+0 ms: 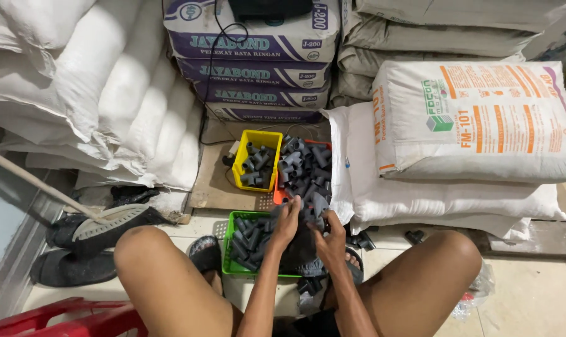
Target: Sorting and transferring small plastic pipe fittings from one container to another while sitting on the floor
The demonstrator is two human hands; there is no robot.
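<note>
Taking the green basket (233,265) as the landmark: well to its left, dark sandals (77,234) lie on the floor beneath stacked white sacks (89,93). The basket sits between the person's knees, half full of grey pipe fittings (248,240), close for easy reach. Above it a yellow basket (256,140) holds more fittings. At its right rim the left hand (287,219) curls over a heap of fittings (305,165) spilling from an orange basket (278,196); whether its grip encloses one I cannot tell. Just right, the right hand (330,240) clasps a dark bundle (301,249), perhaps a bag.
</note>
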